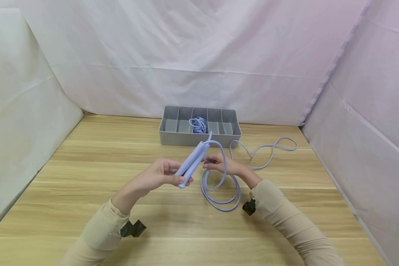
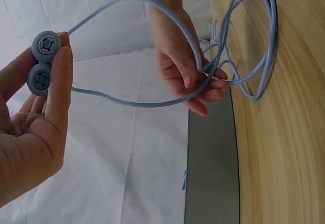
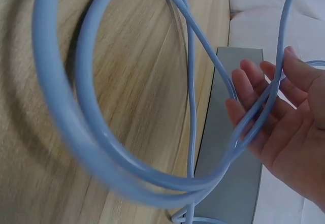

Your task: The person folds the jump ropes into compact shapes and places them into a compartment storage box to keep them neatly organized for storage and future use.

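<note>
My left hand point(image 1: 157, 176) grips both light-blue handles point(image 1: 193, 162) of a jump rope side by side, tilted up and away above the table. In the left wrist view the round handle ends point(image 2: 46, 46) show between thumb and fingers. Cord runs from the handles across to my right hand point(image 1: 223, 164), which pinches it between thumb and fingers, the other fingers loosely bent. Loops of the cord point(image 3: 48, 56) hang from that hand in the right wrist view. Farther right, a length of cord point(image 1: 273, 157) trails over the table.
Behind the hands stands a long grey divided tray point(image 1: 186, 139). Its middle compartment holds a coiled blue cord point(image 1: 198, 126). White curtains point(image 1: 186, 88) enclose the wooden table point(image 1: 96, 177) at the back and both sides.
</note>
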`<state>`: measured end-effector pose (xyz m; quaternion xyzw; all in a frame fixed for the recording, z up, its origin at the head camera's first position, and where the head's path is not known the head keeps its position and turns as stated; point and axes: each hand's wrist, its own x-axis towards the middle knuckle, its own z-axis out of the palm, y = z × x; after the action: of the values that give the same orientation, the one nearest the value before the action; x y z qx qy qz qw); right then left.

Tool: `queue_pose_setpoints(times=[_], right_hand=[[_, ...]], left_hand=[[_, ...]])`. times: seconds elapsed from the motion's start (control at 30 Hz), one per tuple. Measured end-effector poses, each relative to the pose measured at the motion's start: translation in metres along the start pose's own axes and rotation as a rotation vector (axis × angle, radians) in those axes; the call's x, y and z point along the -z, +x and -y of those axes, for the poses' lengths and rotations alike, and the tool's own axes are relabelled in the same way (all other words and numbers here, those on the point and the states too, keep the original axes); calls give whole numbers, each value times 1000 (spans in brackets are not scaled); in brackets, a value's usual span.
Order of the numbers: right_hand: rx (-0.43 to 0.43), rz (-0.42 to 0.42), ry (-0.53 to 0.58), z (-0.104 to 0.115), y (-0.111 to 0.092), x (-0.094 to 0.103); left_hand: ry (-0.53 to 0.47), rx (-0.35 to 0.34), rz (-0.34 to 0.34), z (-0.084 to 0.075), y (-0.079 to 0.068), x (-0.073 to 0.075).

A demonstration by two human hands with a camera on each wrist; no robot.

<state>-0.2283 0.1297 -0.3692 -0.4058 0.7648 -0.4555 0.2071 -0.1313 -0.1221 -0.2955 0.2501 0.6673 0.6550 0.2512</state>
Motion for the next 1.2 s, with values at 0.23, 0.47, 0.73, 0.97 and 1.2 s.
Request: queue_pose_setpoints(times=[0.23,0.47,0.73,0.97,1.2], right_hand=[[-35,-7,112,-3,4,-4],[-127,-8,194,6,6,-7],[-100,-18,257,8,8,-8],[-70,-17,372,15,12,-10],[-37,-20,572,29,12,-9]], left_hand=[[-21,13,-2,4,-2,3],[-46,5,44,11,-2,5],[-65,12,97,13,-5,2],[-88,14,103,16,-6,1],[-90,22,94,23,-9,5]])
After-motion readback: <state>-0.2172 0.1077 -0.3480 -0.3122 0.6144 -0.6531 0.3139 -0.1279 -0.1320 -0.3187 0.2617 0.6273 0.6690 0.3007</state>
